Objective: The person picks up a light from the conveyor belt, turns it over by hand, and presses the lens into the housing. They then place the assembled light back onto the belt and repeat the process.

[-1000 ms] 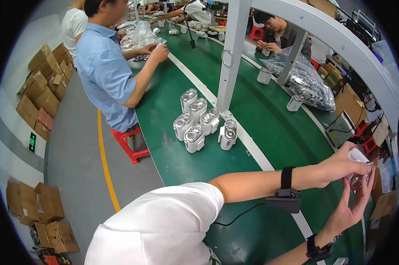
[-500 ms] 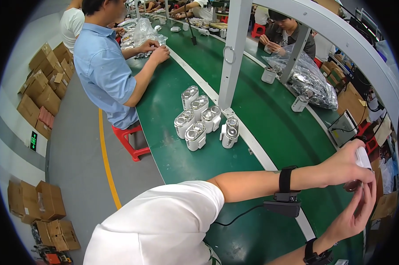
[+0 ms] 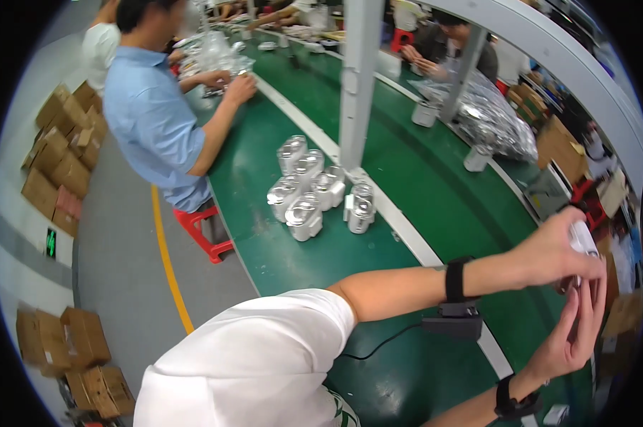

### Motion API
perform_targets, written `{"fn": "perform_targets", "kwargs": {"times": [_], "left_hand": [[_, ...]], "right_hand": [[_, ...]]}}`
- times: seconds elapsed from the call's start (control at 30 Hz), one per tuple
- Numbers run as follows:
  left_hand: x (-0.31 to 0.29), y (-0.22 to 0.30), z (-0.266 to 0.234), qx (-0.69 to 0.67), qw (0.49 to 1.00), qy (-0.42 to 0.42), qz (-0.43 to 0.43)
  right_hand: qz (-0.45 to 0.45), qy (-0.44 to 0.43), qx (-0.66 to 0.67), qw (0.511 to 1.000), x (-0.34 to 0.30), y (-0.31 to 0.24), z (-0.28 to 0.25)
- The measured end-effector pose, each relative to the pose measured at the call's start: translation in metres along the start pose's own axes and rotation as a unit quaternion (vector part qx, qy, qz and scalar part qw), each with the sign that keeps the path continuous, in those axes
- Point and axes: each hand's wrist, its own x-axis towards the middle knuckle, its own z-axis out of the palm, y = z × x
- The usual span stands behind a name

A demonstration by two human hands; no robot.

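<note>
White unit (image 3: 583,238) clamped in L hand (image 3: 553,250), R hand (image 3: 566,344) part-open right by it, grip unclear.

White device (image 3: 583,239), partly hidden, between hands (image 3: 557,250).

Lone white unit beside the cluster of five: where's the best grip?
I'd grip around the white body of the lone unit, below its shiny top, coming from the near right: it stands upright, with the cluster to its left.
</note>
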Motion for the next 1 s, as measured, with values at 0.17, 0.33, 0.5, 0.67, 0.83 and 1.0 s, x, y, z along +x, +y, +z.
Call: {"fn": "perform_targets", "kwargs": {"times": [0.17, 0.33, 0.5, 0.67, 0.83, 1.0], "left_hand": [[-0.008, 0.013, -0.027, 0.106, 0.993, 0.025, 0.053], [-0.003, 0.011, -0.022, 0.329, 0.9, 0.017, 0.285], [-0.006, 0.016, -0.02, 0.447, 0.792, 0.026, 0.415], [-0.01, 0.019, -0.022, 0.497, 0.737, 0.04, 0.455], [-0.014, 0.019, -0.017, 0.517, 0.714, 0.048, 0.471], [-0.016, 0.02, -0.014, 0.525, 0.71, 0.049, 0.467]], "right_hand": [[0.167, 0.107, 0.344, 0.918, -0.009, 0.004, 0.034], [0.176, 0.087, 0.433, 0.88, 0.003, -0.014, 0.025], [0.177, 0.036, 0.468, 0.865, -0.002, -0.018, 0.014], [0.195, 0.031, 0.456, 0.868, -0.003, -0.023, 0.014], [0.216, 0.053, 0.462, 0.859, 0.002, -0.034, 0.015], [0.236, 0.059, 0.478, 0.844, 0.0, -0.039, 0.013]]}}
